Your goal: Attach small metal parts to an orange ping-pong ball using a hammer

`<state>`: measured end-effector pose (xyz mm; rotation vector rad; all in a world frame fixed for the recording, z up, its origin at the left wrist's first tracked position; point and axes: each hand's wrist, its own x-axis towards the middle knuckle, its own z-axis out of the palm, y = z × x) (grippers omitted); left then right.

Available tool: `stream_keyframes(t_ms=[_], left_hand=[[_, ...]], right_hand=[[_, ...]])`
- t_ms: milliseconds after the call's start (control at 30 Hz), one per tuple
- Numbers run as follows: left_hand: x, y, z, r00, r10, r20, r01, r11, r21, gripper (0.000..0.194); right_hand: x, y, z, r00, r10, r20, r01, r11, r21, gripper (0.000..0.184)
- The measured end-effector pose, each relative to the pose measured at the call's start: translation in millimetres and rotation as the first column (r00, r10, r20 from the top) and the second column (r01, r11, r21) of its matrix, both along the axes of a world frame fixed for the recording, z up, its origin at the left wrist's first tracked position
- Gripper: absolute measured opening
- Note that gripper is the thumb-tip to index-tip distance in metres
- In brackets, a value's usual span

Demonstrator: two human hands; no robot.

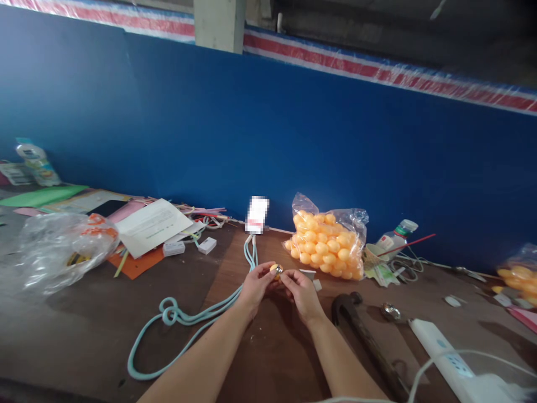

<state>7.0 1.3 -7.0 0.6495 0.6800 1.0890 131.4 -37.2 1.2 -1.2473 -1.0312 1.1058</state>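
My left hand [255, 288] is closed, its thumb and fingers pinching a small orange ball [273, 273] with a shiny silver patch on top. Close against it from the other side comes my right hand [300, 288], thumb and forefinger pressed together beside the silver part. Whatever those right fingertips pinch is too small to make out. Just behind and to the right lies a clear plastic bag [325, 240] full of similar orange balls. A light-blue cord [197, 319] runs loosely along the table by my left forearm, up to a white, blurred-out card [257, 215].
Right of my forearm lie a dark hammer-like tool [369, 336], a shiny silver piece [391, 312] and a white power strip [444, 352]. A bottle [396, 235] stands behind them. Papers [153, 226] and a crumpled plastic bag [67, 249] lie left. A blue partition [210, 129] closes the back.
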Motion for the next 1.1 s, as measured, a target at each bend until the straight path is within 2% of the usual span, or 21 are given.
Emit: stream_keyframes(t_ms=[533, 1100], left_hand=[[2.7, 1.8, -5.4, 1.000, -0.008, -0.017, 0.008, 0.999, 0.037, 0.039], [1.2, 0.6, -2.2, 1.000, -0.011, -0.014, 0.012, 0.999, 0.048, 0.045]], right_hand=[[0.0, -0.5, 2.4, 0.993, 0.012, -0.115, -0.019, 0.998, -0.057, 0.031], [-4.3, -0.2, -1.1, 1.000, -0.022, 0.013, 0.022, 1.000, 0.008, 0.026]])
